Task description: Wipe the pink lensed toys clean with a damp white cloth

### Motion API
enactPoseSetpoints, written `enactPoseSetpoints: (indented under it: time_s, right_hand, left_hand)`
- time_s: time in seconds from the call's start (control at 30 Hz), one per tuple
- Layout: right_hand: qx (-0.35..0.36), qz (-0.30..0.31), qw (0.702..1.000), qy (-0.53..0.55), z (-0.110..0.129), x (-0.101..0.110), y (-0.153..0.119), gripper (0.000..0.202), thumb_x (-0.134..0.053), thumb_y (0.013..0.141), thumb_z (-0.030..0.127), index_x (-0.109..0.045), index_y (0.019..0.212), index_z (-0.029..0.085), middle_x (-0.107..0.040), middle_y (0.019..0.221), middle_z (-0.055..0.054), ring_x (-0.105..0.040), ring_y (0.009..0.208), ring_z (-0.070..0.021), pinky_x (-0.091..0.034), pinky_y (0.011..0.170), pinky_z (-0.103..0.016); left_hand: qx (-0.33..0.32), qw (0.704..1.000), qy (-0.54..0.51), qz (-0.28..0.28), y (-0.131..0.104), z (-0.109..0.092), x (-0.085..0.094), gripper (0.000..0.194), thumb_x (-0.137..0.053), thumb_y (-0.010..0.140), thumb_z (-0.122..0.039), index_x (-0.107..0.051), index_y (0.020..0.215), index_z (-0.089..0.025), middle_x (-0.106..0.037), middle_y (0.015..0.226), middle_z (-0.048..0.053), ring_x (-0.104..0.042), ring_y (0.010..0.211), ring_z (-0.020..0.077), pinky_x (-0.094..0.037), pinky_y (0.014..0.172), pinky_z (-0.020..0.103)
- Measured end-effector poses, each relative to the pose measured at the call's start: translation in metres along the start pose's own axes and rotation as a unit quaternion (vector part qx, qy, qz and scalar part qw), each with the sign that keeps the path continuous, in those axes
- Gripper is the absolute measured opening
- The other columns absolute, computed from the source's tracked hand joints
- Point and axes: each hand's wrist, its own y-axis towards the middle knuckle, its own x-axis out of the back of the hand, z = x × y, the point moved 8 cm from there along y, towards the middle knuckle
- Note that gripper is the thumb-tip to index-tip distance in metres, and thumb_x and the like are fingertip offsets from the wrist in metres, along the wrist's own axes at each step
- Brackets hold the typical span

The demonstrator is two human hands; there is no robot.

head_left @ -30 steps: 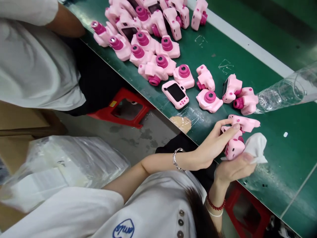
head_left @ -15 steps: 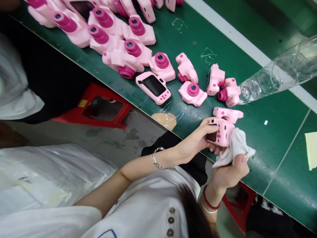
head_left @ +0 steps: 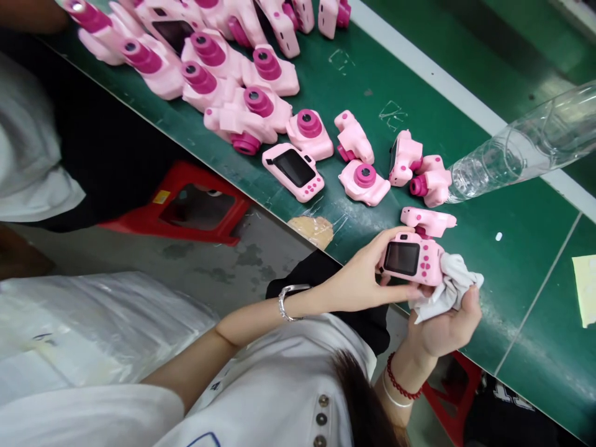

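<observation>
Green table (head_left: 535,273) runs diag., near edge dropping from upper L to lower R. Wrapped bundle (head_left: 107,329) on floor side, lower L; red stool (head_left: 195,211) btwn it & edge. Camera pile (head_left: 209,49) fills far L end of top, close to edge; looser ones trail toward hands.

Clear bottle (head_left: 521,143) at R, foot by last camera of the trail. Open rm: stretch R of hands, past seam to yellow sheet (head_left: 585,288); tighter on far side, where next camera (head_left: 428,220) lies just beyond the held one (contact unclear).

L hand (head_left: 361,279) gripping held camera (head_left: 412,257) at its screen end, just inside near edge. R hand (head_left: 447,326) palm up across edge, clutching cloth (head_left: 449,288) vs. the camera's button end. Hands close tog., meeting around the camera.

Vs. ½ s ago: held camera rolled, screen now faces up fully; L thumb off its back, now along lower side. Cloth same end, bunched smaller. Pile & bottle unmoved on table.

Smallest: white fleck (head_left: 498,236), R of next camera, in the open stretch.
</observation>
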Motion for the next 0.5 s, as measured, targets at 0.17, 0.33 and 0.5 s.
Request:
enactPoseSetpoints:
  time_s: [0.17, 0.33, 0.5]
  right_hand:
    - [0.033, -0.061, 0.987, -0.147, -0.016, 0.025, -0.001, 0.052, -0.039, 0.104, 0.048, -0.075, 0.122, 0.015, -0.075, 0.112, -0.014, -0.071, 0.106, -0.0308, -0.055, 0.096, -0.051]
    - [0.200, 0.152, 0.928, -0.277, -0.010, -0.017, -0.009, 0.052, -0.037, 0.107, 0.037, -0.051, 0.154, 0.021, -0.053, 0.158, -0.015, -0.043, 0.153, -0.0319, -0.037, 0.123, -0.060]
    - [0.226, 0.227, 0.898, -0.301, -0.019, -0.036, -0.008, 0.056, -0.032, 0.108, 0.031, -0.030, 0.165, 0.029, -0.045, 0.165, -0.013, -0.034, 0.159, -0.0274, -0.028, 0.128, -0.065]
  left_hand:
    - [-0.103, 0.977, 0.173, -0.072, -0.002, 0.000, 0.024, 0.065, -0.092, 0.074, -0.034, -0.062, 0.130, -0.022, -0.067, 0.144, 0.010, -0.065, 0.131, 0.0265, -0.049, 0.114, 0.037]
    - [-0.095, 0.970, 0.216, -0.053, 0.003, 0.006, 0.026, 0.062, -0.089, 0.076, -0.036, -0.060, 0.130, -0.021, -0.068, 0.142, 0.011, -0.070, 0.124, 0.0260, -0.055, 0.105, 0.036]
    - [-0.105, 0.963, 0.237, -0.071, 0.004, -0.005, 0.025, 0.049, -0.078, 0.082, -0.027, -0.061, 0.128, -0.020, -0.070, 0.140, 0.011, -0.069, 0.127, 0.0259, -0.052, 0.110, 0.038]
